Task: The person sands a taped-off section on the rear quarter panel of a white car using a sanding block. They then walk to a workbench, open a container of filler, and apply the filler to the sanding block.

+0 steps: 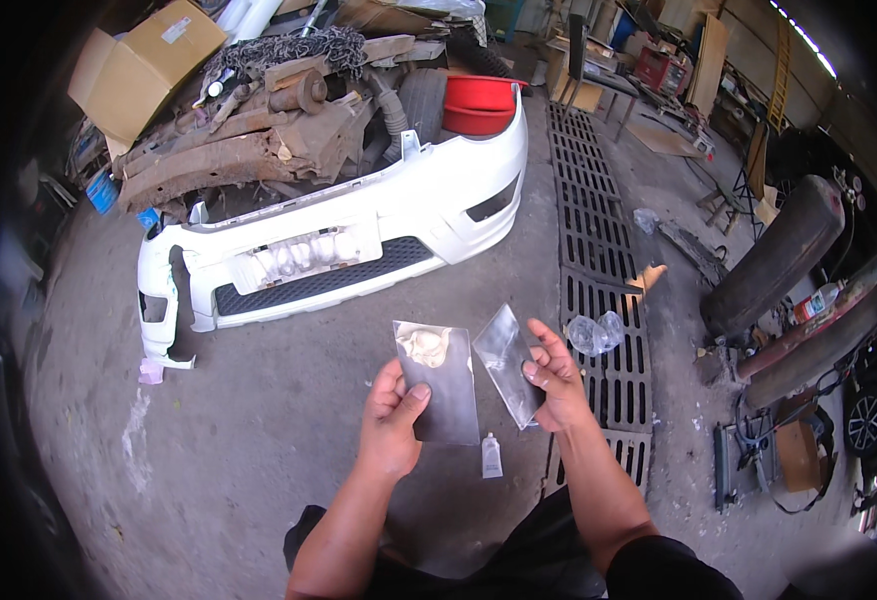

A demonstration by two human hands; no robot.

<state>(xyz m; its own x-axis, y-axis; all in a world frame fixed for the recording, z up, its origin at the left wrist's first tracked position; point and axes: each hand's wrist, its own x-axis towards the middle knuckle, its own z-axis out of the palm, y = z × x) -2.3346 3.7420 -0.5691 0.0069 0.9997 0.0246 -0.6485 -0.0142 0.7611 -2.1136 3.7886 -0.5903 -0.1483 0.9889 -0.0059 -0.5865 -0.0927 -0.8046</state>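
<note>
My left hand (395, 415) grips a flat grey metal filler spreader plate (445, 400) by its left edge, thumb on its face. A cream-coloured lump of putty (424, 346) lies on the upper part of that plate. In my right hand (556, 380) is a second thin metal spreader plate (505, 362), tilted, with pale smears on it. The two plates are close together at the top. Below them a small grey-white tube (491, 456) lies on the concrete floor. Ahead stands a white car bumper (408, 215) with a whitish patch of filler (303, 252) on its middle.
Behind the bumper are piled rusty metal parts (248, 150), a cardboard box (148, 65) and a red tub (478, 105). A slotted drain grate (598, 250) runs along the right, with crumpled clear plastic (595, 333) on it. Dark cylinders (773, 255) stand farther right.
</note>
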